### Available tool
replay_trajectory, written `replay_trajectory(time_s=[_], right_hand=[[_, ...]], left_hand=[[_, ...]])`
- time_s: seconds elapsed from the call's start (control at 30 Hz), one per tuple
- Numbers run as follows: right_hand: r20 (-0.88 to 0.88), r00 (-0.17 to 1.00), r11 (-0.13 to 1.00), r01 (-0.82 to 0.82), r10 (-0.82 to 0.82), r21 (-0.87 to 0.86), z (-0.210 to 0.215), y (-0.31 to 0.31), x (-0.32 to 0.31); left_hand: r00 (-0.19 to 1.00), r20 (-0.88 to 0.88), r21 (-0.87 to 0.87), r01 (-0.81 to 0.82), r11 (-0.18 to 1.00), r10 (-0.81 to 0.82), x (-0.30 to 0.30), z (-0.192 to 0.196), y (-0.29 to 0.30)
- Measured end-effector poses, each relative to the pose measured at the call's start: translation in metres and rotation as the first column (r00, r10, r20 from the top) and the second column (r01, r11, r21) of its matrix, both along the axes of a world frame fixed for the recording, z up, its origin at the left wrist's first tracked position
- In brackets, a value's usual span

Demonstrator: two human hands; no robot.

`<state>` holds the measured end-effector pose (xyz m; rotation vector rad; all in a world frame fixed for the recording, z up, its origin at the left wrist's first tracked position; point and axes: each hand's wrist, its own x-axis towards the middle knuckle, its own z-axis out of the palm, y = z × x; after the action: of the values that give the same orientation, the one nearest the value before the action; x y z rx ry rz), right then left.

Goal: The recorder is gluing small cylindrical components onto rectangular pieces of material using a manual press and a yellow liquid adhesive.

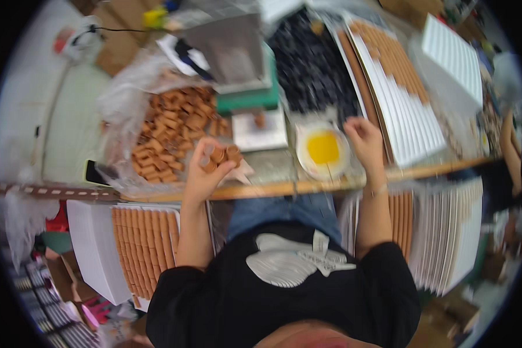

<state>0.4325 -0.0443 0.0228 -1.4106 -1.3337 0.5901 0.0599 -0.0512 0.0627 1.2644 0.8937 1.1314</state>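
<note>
Clock from picture centre. Left hand point(203, 178), 9 o'clock, above worktop point(272, 168) edge: fingers and thumb curled round a few short brown cylinders point(217, 155), gripping them. Right hand point(366, 139), between 2 and 3: fingers bent, tips close together; blurred, cannot tell if pinching anything. Nearest it, toward its 8 o'clock, white dish point(303, 161) with yellow contents point(323, 147). Loose heap of brown pieces point(168, 124) at 10, on clear plastic. Green-and-grey machine point(246, 103) at 12; white plate point(261, 140) under it, one small brown piece point(260, 120) there. Black pieces point(313, 64) piled at 1. Ridged white tray point(409, 130) at 2, partly filled with brown rows point(383, 49). Below worktop: filled brown rows point(145, 243) at 8, stacked white trays point(446, 238) near 4.
</note>
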Motion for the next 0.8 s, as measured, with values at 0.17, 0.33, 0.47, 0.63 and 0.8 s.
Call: replay_trajectory(time_s=[0.17,0.33,0.47,0.63,0.8], right_hand=[[0.225,0.973,0.995,0.030,-0.051,0.096,-0.001,-0.034,-0.005],[0.511,0.857,0.981,-0.028,-0.075,0.191,0.013,-0.053,-0.020],[0.685,0.728,0.980,-0.113,-0.030,0.163,0.003,-0.055,-0.029],[0.376,0.927,0.979,-0.089,0.015,0.181,0.031,-0.054,-0.038],[0.325,0.941,0.959,-0.170,0.090,0.227,0.050,-0.050,-0.058]], left_hand=[[0.983,-0.149,0.080,0.117,0.990,-0.104,0.071,-0.015,0.001],[0.978,-0.161,0.085,0.144,0.986,-0.129,0.104,-0.025,-0.008],[0.967,-0.249,0.146,0.096,0.985,-0.058,0.113,-0.016,-0.013],[0.943,-0.329,0.230,0.122,0.965,-0.041,0.119,-0.021,-0.007],[0.948,-0.317,0.344,0.115,0.932,0.000,0.132,-0.022,-0.003]])
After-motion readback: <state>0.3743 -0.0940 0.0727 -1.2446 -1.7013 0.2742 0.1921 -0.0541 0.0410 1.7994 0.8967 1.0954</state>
